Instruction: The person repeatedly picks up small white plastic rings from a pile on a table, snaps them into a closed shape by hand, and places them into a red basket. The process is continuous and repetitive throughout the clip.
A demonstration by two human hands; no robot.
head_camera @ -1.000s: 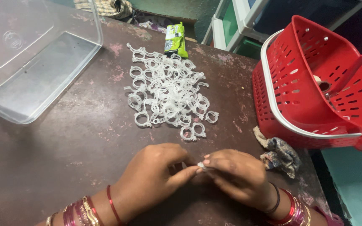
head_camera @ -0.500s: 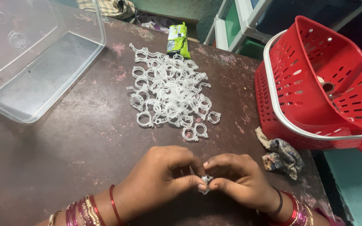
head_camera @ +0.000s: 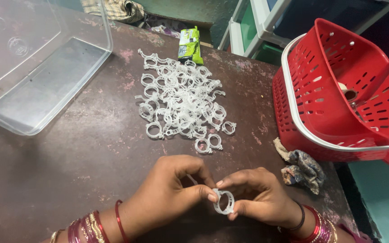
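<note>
While a second ago my hands were pinched tight over something barely visible, I now see the clear plastic ring (head_camera: 223,201) plainly, held low over the dark surface (head_camera: 68,157) between both hands. My left hand (head_camera: 169,189) has thumb and forefinger closed on the ring's left edge, and my right hand (head_camera: 257,198) grips its right side, fingers (head_camera: 230,182) curled narrow over the top. The pile of clear rings (head_camera: 181,96), the clear tub (head_camera: 37,63) and the red basket (head_camera: 338,90) have not moved.
</note>
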